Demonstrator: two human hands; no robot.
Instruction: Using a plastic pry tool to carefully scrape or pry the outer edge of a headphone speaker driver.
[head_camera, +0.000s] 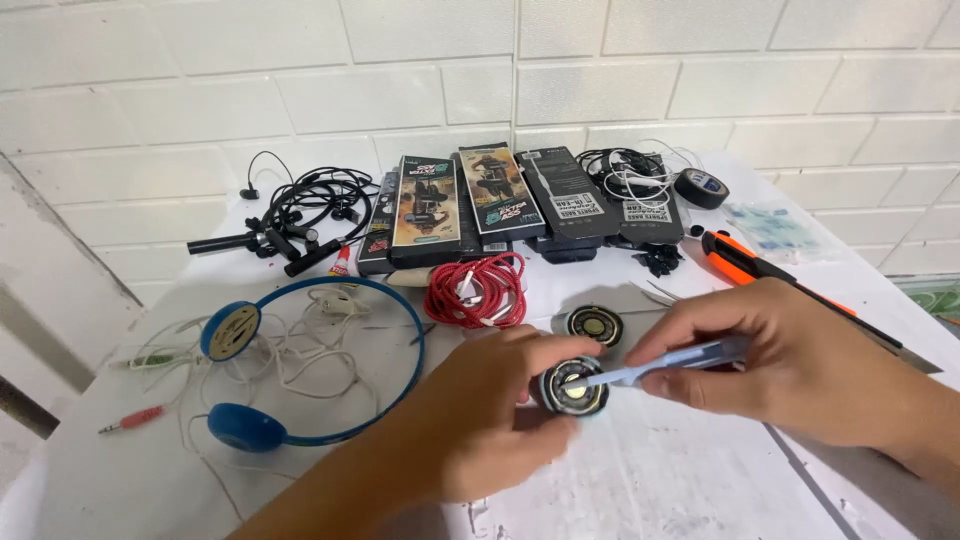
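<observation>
My left hand (480, 415) holds a small round speaker driver (574, 386) with a metal centre, just above the white table (660, 480). My right hand (775, 365) grips a pale blue tool (665, 364) whose tip rests on the driver's face. A second round driver (594, 325) lies on the table just behind. Blue on-ear headphones (300, 360) with a white cable lie to the left, one earcup open.
A coil of red cable (478, 290) lies mid-table. Several black earphone boxes (500, 195) stand at the back, tangled black earphones (300, 215) at back left. An orange utility knife (745, 262), black tape roll (701, 186) and tweezers (658, 293) lie to the right.
</observation>
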